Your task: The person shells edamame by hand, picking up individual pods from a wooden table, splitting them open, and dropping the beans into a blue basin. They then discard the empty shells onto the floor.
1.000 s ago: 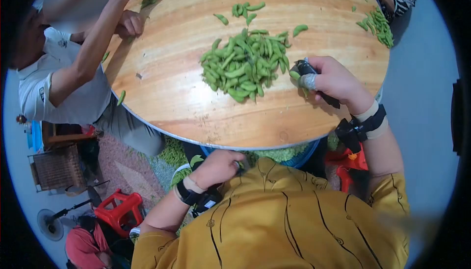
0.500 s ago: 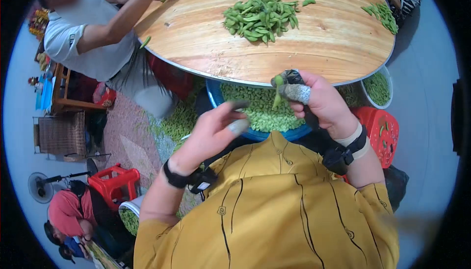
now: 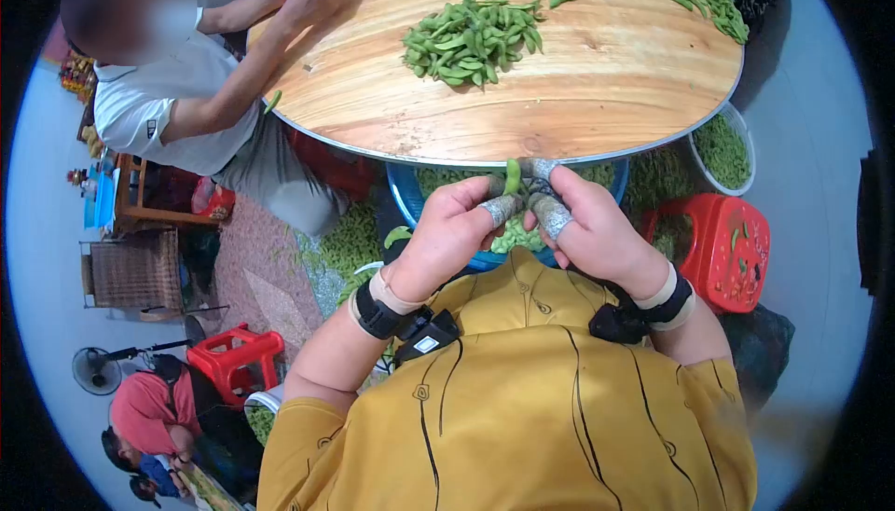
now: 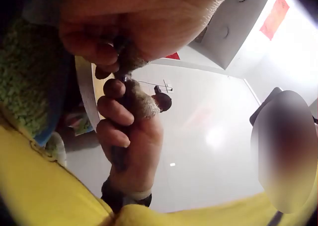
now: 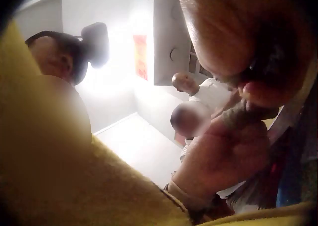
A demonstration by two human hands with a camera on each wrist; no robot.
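Note:
In the head view, a green edamame pod stands upright between the fingertips of both hands, just off the table's near edge. My left hand pinches it from the left with thumb and finger. From the other side, my right hand pinches at the same pod. Grey, worn tape wraps several of the fingertips. The left wrist view shows a dark strip lying in the right palm. Beneath the hands is a blue basin of shelled green beans.
A heap of pods lies on the round wooden table. Another person sits at the left. At the right are a red stool and a white bucket of green pieces. Pods and husks litter the floor to the left.
My right hand came back from the pod heap with a pod to above the basin. My left hand rose from near the lap and met it there, fingers closing at the pod.

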